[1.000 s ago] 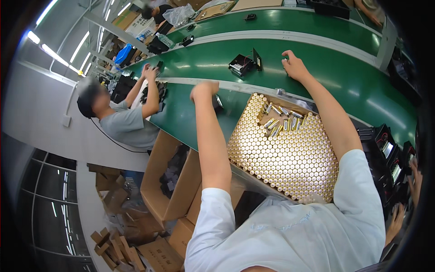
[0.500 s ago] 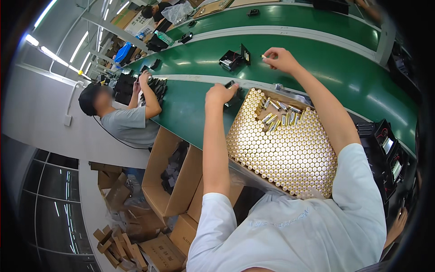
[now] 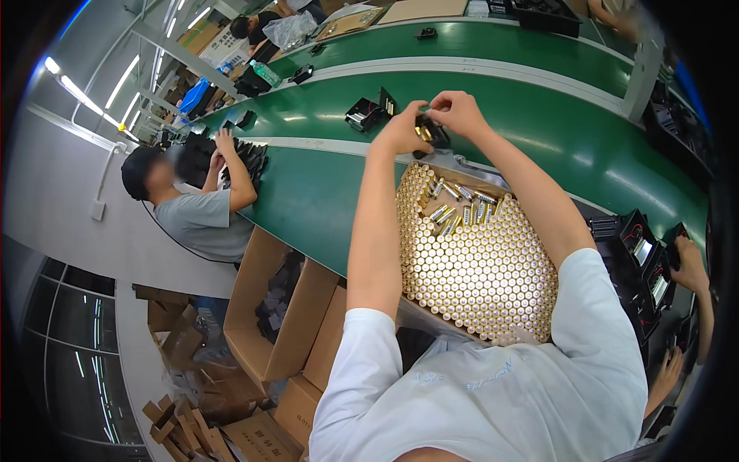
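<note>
My left hand (image 3: pixel 400 132) is closed around the edge of a small black plastic case (image 3: pixel 439 135) above the belt's near edge. Gold-coloured batteries (image 3: pixel 423 132) show inside that case. Over its top, the fingertips of my right hand (image 3: pixel 459 112) are pressed together; whatever is between them is hidden. Just below both hands sits a cardboard box (image 3: pixel 443 314) packed with upright AA-type batteries (image 3: pixel 481 266). Several loose batteries (image 3: pixel 466 192) lie on their sides in a gap near its far end.
An opened black case (image 3: pixel 360 115) lies on the green conveyor belt (image 3: pixel 308 115) beyond my left hand. More black cases (image 3: pixel 643 250) with wires are at the right, where another person's hand (image 3: pixel 687 266) reaches in. A co-worker (image 3: pixel 196 204) handles black parts at the left. Cardboard cartons (image 3: pixel 269 308) stand below.
My right hand has come left and down from over the belt to the black case. My left hand has raised the case toward it. The view has shifted slightly.
</note>
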A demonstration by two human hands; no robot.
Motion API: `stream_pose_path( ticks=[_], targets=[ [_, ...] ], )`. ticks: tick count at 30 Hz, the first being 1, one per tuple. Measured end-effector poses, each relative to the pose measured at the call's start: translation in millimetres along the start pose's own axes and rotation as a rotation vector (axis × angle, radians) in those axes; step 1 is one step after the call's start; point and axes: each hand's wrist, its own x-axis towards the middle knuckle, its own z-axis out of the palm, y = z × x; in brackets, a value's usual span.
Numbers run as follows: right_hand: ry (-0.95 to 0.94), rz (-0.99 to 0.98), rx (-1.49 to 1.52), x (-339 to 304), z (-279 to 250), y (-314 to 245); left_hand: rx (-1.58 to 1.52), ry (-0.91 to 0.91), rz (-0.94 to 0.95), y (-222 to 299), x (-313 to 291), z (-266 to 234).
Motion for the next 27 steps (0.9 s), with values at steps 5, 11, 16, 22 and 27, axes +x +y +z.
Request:
stream_pose_path(
  ticks=[5,11,16,22,27],
  targets=[
    [0.182,-0.093,-0.149,-3.3,-14.6,0.7,-0.053,0.09,0.039,10.5,27.0,34.0],
    [0.094,-0.269,-0.425,1.3,-26.7,23.8,-0.135,0.227,0.126,-10.1,37.8,60.8],
    [0.022,-0.333,-0.643,-0.3,-8.7,25.4,-0.127,0.272,0.2,-24.3,36.7,64.5],
    [-0.094,-0.358,-0.851,-6.9,-2.8,23.2,0.022,0.284,0.061,-19.4,34.7,58.7],
    [-0.143,-0.328,-0.719,-15.1,13.0,19.2,0.082,0.359,0.051,-35.0,35.1,60.7]
  ],
)
